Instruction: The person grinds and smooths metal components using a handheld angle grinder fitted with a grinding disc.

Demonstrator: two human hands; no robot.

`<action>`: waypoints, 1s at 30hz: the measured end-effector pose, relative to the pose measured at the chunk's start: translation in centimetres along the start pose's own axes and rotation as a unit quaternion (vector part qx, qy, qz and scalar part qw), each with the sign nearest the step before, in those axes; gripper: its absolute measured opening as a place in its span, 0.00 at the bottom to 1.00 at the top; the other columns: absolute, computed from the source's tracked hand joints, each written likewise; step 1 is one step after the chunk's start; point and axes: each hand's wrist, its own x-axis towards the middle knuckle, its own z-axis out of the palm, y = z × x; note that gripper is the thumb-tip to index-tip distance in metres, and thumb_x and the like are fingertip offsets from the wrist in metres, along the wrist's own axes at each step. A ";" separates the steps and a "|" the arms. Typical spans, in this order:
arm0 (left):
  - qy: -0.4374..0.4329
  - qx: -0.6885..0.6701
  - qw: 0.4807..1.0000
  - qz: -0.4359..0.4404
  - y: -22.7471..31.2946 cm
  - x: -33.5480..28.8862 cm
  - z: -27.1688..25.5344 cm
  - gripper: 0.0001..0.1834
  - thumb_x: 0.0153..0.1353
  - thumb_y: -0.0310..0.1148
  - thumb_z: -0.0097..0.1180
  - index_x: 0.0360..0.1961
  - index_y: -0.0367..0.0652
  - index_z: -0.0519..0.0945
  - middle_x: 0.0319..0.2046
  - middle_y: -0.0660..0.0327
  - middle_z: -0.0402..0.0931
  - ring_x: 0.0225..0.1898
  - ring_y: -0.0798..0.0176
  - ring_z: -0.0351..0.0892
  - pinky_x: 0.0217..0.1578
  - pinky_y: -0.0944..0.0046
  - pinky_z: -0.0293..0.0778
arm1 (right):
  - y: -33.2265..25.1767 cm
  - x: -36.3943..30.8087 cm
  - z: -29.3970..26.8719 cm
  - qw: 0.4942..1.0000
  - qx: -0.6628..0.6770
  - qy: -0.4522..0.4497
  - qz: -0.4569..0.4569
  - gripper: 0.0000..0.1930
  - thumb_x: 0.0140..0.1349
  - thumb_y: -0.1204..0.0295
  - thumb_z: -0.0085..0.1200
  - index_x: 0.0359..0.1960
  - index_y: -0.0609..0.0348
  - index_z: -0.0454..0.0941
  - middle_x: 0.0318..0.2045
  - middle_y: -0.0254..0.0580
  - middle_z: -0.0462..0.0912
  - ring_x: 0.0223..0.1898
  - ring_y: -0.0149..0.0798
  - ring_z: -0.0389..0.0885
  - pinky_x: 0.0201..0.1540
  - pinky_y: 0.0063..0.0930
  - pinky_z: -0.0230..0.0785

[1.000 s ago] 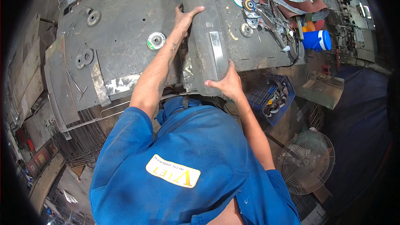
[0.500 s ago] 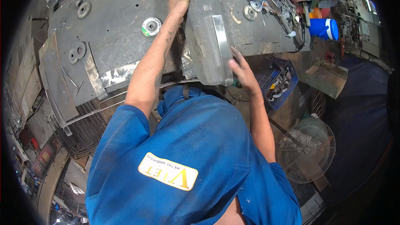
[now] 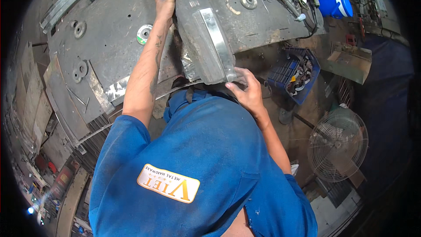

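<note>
A long grey metal beam (image 3: 193, 39) lies across the near edge of the workbench, one end towards my body. Along its right side runs a shiny flat metal strip (image 3: 213, 33), which reaches down to the beam's near end. My left hand (image 3: 166, 6) grips the beam's left edge farther up, thumb over the top and fingers down the side. At the near right corner my right hand (image 3: 249, 92) pinches the strip's end between thumb and fingers. The fingertips under that end are partly hidden.
On the bench (image 3: 109, 22) lie a green-and-white grinding disc (image 3: 144, 34), several other discs and hand tools. A blue jug (image 3: 335, 6) stands at the far right. Below it are a blue crate (image 3: 291, 74) with loose parts, an open metal box (image 3: 349, 62) and a caged fan (image 3: 337, 146).
My right hand has come from beside the strip, fingers loose, to its near end and closed there. The left hand keeps its hold. The whole view has shifted slightly.
</note>
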 end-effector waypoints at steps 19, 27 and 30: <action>-0.047 0.037 0.998 0.022 0.3 -0.5 -0.3 0.70 0.40 0.58 0.74 0.71 0.27 0.44 0.60 0.37 0.64 0.58 0.45 0.72 0.57 0.50 0.71 | 0.6 -0.2 0.3 0.992 -0.017 0.126 0.013 0.22 0.47 0.75 0.69 0.46 0.63 0.78 0.36 0.43 0.83 0.33 0.35 0.83 0.38 0.28 0.76; -0.044 0.057 0.997 0.036 -0.3 0.1 -0.5 0.72 0.40 0.60 0.73 0.71 0.25 0.43 0.63 0.36 0.61 0.62 0.43 0.68 0.61 0.47 0.67 | 0.7 0.3 -0.1 0.992 0.038 0.118 0.019 0.21 0.50 0.80 0.67 0.47 0.65 0.75 0.37 0.45 0.83 0.34 0.32 0.83 0.38 0.27 0.76; -0.020 0.082 0.995 0.059 -0.4 0.3 -0.6 0.70 0.41 0.59 0.73 0.71 0.25 0.45 0.60 0.36 0.65 0.61 0.44 0.70 0.60 0.48 0.68 | 0.3 0.5 -0.2 0.993 0.033 0.108 0.038 0.20 0.50 0.80 0.66 0.46 0.66 0.75 0.37 0.44 0.84 0.34 0.31 0.83 0.37 0.26 0.75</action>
